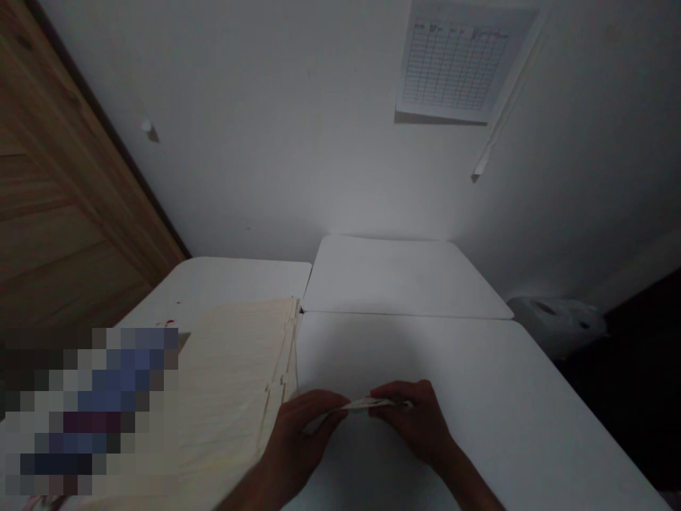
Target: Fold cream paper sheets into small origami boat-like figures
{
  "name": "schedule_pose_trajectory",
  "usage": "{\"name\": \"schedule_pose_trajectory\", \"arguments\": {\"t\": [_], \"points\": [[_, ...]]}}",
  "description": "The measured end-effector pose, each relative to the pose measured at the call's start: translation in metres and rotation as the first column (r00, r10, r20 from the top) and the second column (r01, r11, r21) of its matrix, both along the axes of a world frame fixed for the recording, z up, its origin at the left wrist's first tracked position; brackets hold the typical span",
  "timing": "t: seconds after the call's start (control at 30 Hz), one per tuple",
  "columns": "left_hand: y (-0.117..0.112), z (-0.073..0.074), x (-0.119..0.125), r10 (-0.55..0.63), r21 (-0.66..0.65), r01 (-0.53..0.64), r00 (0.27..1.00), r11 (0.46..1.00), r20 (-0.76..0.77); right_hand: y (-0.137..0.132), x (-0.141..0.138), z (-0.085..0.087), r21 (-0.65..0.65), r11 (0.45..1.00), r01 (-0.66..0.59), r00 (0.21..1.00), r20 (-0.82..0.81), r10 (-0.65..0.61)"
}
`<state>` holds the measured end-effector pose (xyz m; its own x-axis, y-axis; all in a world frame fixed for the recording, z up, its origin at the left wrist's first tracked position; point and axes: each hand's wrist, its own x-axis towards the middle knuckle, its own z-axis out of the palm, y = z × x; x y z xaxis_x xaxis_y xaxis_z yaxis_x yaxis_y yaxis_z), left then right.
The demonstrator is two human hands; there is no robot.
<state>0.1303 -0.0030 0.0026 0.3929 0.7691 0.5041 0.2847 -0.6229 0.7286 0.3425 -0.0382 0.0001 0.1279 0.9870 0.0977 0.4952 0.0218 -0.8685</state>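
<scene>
My left hand (306,433) and my right hand (412,419) are low in the middle of the view, over the white table (479,390). Between them they pinch a thin, pale, folded strip (362,402), one end in each hand, seen nearly edge-on. Whether it is cloth or paper I cannot tell. Thumbs and fingers press together on both sides of it. Just left of my left hand lies a stack of cream sheets (234,383), with uneven, notched layers along its right edge.
A pixelated patch (106,404) hides whatever lies at the left. White tabletops meet at seams, and another white panel (399,277) stands at the wall. A printed chart (457,64) hangs above. A white plastic bag (558,323) is beyond the right edge; a wooden door (64,184) is left.
</scene>
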Motion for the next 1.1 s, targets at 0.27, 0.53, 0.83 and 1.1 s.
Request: {"name": "schedule_pose_trajectory", "arguments": {"t": [0.27,0.53,0.83,1.1], "points": [[-0.001,-0.005,0.002,-0.082,0.195,0.090,0.996,0.977,-0.047,-0.001,-0.005,0.004,0.216,0.952,-0.218,0.973,-0.023,0.228],[0.002,-0.006,0.002,-0.096,0.245,0.115,0.992,0.963,-0.087,-0.001,-0.006,0.004,0.258,0.935,-0.244,0.968,0.011,0.250],[-0.001,-0.006,0.001,0.007,0.411,0.071,0.982,0.909,-0.187,-0.001,-0.006,-0.007,0.321,0.907,-0.274,0.961,0.064,0.268],[0.001,-0.005,0.001,0.038,0.524,0.088,0.974,0.847,-0.224,-0.002,-0.007,-0.015,0.411,0.873,-0.263,0.957,0.229,0.180]]}}
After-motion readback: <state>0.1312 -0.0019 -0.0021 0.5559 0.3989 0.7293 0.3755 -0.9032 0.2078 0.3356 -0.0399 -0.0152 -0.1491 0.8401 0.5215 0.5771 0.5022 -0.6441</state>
